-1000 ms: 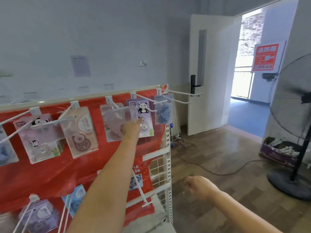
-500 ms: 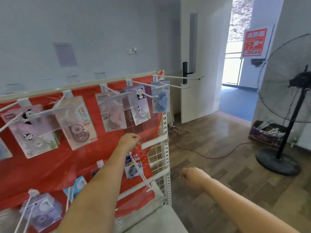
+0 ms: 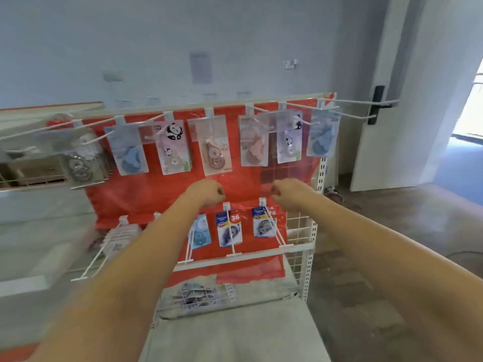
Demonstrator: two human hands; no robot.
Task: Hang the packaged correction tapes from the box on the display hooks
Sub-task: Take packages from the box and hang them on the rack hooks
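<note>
Correction tapes (image 3: pixel 325 137) on hooks (image 3: pixel 360 116) (red backing), left hand (image 3: pixel 207 192) and right hand (image 3: pixel 290 194) fingers curled, holding nothing

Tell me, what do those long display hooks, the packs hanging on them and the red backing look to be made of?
The display hooks look like thin metal wire with a glossy white coat, though white plastic is possible. The correction tape packs seem to be clear, shiny plastic blisters over printed card: the tape shows through. The red backing looks like thin plastic film, wrinkled and glossy.
</note>
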